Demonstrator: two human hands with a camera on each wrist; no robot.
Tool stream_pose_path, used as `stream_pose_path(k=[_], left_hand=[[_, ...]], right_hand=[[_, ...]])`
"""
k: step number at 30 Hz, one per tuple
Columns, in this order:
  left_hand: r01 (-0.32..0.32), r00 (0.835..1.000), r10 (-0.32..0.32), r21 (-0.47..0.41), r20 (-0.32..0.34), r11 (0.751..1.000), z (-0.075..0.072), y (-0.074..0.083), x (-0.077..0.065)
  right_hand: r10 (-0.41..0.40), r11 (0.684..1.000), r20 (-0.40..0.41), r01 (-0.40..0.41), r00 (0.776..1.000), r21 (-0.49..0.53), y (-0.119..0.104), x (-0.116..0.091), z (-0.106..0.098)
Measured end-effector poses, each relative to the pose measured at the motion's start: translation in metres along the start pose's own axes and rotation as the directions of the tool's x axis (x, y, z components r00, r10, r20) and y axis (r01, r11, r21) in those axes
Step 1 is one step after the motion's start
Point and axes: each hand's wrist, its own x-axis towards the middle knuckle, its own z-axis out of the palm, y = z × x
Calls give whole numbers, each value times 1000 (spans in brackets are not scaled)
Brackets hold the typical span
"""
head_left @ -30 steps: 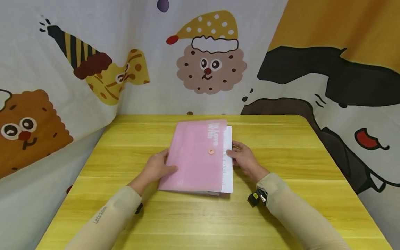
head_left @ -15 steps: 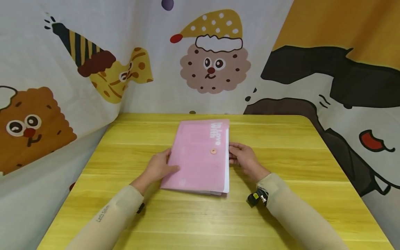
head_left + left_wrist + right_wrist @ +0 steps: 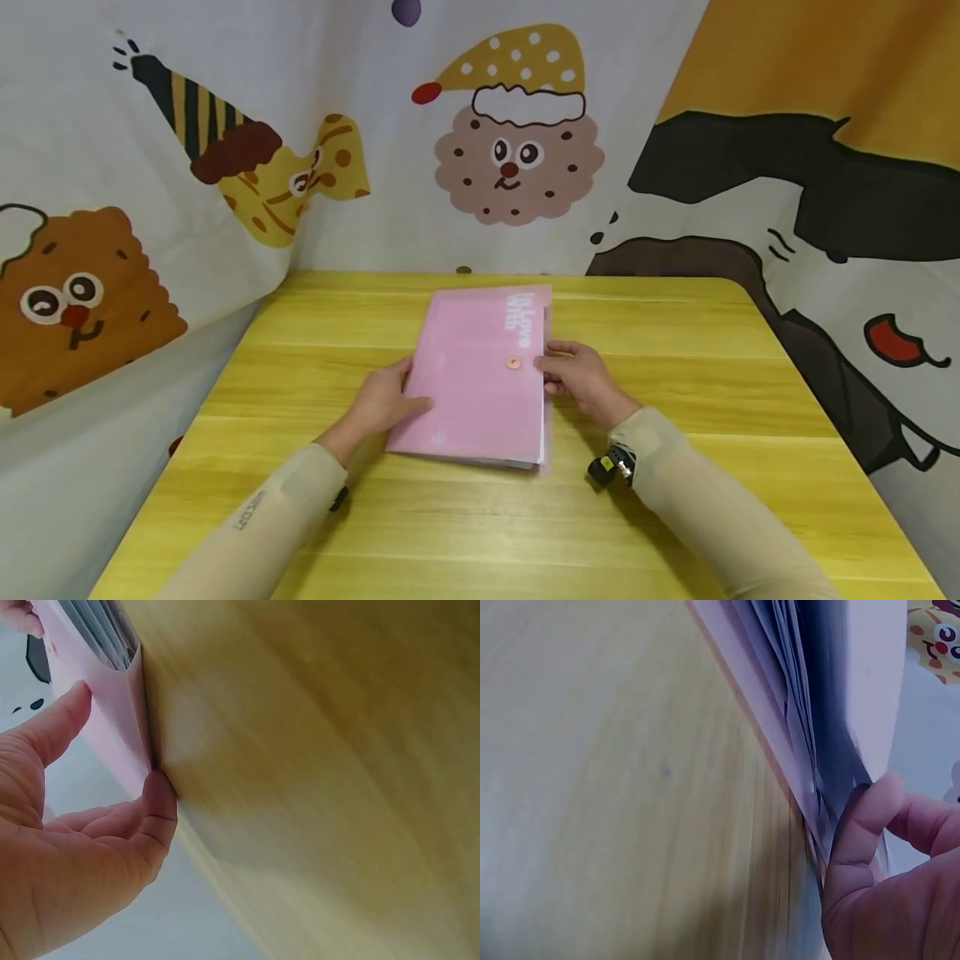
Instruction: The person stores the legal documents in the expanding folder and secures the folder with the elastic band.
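A pink file folder [image 3: 472, 400] with white lettering and a round button [image 3: 513, 362] lies on the wooden table. My left hand [image 3: 375, 407] holds its left edge, thumb on the cover and fingers along the side; the left wrist view shows grey inner layers [image 3: 103, 634] at the folder's end. At the opposite edge my right hand [image 3: 585, 379] pinches the cover, its thumb on top. Seen from the right wrist, the cover [image 3: 877, 682] stands slightly lifted over several thin sheets [image 3: 799, 697]. A narrow white strip of paper shows at the right edge from the head.
The yellow wood-grain table [image 3: 675, 358] extends around the folder on all sides. A white curtain [image 3: 337, 50] with cartoon prints hangs behind and beside it. A small black device [image 3: 611, 468] is strapped to my right wrist.
The white paper that stuck out at the right has slid left into the folder. My right hand has moved a little left, its thumb now on the cover's edge; my left hand keeps its hold.
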Motion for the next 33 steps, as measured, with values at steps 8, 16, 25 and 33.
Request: stream_pose_path(k=[8, 16, 25, 33], left_hand=[[10, 1000, -10, -1, -1, 1000, 1, 3, 0], [7, 1000, -7, -11, 11, 1000, 5, 6, 0], [-2, 1000, 3, -33, 30, 999, 6, 5, -1], [-3, 997, 7, -49, 74, 999, 0, 14, -5]], right_hand=[[22, 999, 0, -22, 1000, -29, -7, -4, 5], [21, 961, 12, -16, 1000, -276, -6, -12, 5], [35, 974, 44, -24, 998, -224, 4, -11, 4], [5, 979, 55, 6, 998, -205, -11, -19, -36]])
